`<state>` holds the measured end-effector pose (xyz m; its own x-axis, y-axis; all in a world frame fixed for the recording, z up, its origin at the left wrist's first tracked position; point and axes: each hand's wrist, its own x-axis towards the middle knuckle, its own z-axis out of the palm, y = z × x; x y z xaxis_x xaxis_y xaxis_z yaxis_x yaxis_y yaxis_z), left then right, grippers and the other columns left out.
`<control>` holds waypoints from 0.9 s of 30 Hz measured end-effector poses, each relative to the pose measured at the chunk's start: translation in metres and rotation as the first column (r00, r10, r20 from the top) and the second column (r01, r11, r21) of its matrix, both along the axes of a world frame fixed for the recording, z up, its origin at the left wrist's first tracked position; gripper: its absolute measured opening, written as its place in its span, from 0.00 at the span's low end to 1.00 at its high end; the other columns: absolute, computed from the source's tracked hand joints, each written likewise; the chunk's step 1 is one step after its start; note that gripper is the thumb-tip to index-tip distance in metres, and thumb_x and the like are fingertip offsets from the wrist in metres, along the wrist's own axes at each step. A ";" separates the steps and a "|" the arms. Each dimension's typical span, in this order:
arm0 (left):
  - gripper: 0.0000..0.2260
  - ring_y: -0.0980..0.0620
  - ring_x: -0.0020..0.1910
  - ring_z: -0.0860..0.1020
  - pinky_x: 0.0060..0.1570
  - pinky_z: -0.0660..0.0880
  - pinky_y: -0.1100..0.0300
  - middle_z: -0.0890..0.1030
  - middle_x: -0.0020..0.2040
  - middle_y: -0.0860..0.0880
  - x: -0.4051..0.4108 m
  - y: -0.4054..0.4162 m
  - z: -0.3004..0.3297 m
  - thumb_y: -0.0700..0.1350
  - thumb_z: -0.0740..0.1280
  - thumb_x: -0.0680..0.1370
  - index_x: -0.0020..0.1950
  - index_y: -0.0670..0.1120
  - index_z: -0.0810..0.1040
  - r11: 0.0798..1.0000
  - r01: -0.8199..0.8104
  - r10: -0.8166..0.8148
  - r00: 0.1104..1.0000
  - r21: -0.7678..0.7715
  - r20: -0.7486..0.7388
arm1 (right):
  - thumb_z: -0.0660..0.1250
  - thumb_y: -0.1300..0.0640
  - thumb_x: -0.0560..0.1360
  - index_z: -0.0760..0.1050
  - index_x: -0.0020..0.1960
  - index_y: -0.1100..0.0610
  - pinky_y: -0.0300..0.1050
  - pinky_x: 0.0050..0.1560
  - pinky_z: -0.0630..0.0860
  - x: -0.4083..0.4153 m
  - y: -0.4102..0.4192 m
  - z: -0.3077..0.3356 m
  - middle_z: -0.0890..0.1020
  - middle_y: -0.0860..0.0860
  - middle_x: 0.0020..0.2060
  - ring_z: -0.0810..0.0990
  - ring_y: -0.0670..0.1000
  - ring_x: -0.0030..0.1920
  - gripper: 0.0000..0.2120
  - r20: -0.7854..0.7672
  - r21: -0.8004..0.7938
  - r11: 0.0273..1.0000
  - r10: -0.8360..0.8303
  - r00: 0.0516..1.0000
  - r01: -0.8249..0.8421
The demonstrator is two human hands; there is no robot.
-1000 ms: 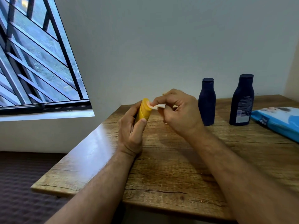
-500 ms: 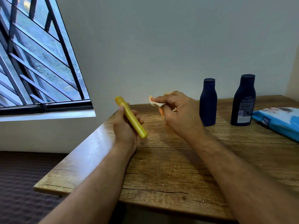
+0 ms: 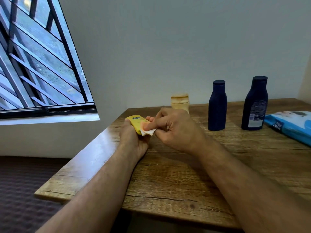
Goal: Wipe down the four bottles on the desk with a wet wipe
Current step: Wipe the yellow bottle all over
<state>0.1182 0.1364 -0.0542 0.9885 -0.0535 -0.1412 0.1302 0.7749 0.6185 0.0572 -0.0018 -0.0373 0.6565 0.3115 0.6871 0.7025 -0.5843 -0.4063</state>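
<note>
My left hand (image 3: 133, 140) grips a yellow bottle (image 3: 136, 123) above the desk's left part, its labelled face turned up. My right hand (image 3: 175, 130) pinches a small white wet wipe (image 3: 148, 131) and presses it against the yellow bottle's lower right side. A cream bottle (image 3: 180, 103) stands upright just behind my right hand, partly hidden by it. Two dark blue bottles stand upright at the back right: a smaller one (image 3: 217, 105) and a taller one (image 3: 255, 103) with a printed label.
A blue pack of wipes (image 3: 291, 124) lies flat at the right edge of the wooden desk (image 3: 168, 174). A barred window (image 3: 33, 61) fills the left wall. Dark carpet lies below the desk's left edge.
My left hand turned the yellow bottle from edge-on to face-up and lowered it. My right hand brought the wipe back onto it. The cream bottle behind my hands has come into sight.
</note>
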 end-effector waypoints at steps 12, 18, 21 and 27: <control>0.24 0.43 0.44 0.82 0.40 0.84 0.47 0.79 0.52 0.37 0.002 -0.001 -0.004 0.57 0.54 0.86 0.64 0.36 0.70 0.999 -0.023 0.022 0.999 0.030 0.046 | 0.69 0.60 0.74 0.85 0.51 0.49 0.26 0.44 0.73 -0.006 -0.004 0.002 0.78 0.41 0.43 0.76 0.31 0.47 0.11 -0.028 -0.100 0.990 -0.101 0.995 0.097; 0.27 0.40 0.52 0.84 0.48 0.83 0.44 0.78 0.64 0.36 0.013 0.004 -0.008 0.56 0.61 0.83 0.75 0.39 0.65 1.000 -0.003 0.004 0.995 -0.005 0.098 | 0.68 0.63 0.72 0.86 0.49 0.50 0.32 0.45 0.77 -0.003 0.000 0.000 0.81 0.48 0.44 0.78 0.34 0.47 0.12 0.043 0.035 0.995 -0.096 0.994 0.095; 0.20 0.39 0.58 0.81 0.59 0.79 0.39 0.78 0.60 0.36 0.015 0.007 -0.010 0.46 0.64 0.79 0.68 0.38 0.70 0.998 -0.006 -0.006 0.983 0.063 0.184 | 0.70 0.62 0.72 0.86 0.48 0.50 0.31 0.32 0.68 0.002 -0.006 0.002 0.77 0.42 0.36 0.74 0.40 0.34 0.11 0.070 0.158 0.966 -0.215 0.974 0.202; 0.09 0.40 0.49 0.78 0.61 0.74 0.39 0.77 0.46 0.40 0.010 0.006 -0.014 0.34 0.67 0.77 0.56 0.43 0.74 0.947 -0.107 -0.018 0.924 0.303 0.382 | 0.68 0.60 0.73 0.85 0.50 0.49 0.31 0.34 0.65 0.006 -0.010 -0.001 0.73 0.39 0.35 0.73 0.41 0.34 0.11 -0.001 0.108 0.949 -0.299 0.954 0.298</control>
<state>0.1284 0.1421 -0.0684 0.9708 -0.0231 0.2387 -0.1899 0.5334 0.8243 0.0632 -0.0122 -0.0380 0.6978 0.0279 0.7157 0.5089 -0.7225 -0.4680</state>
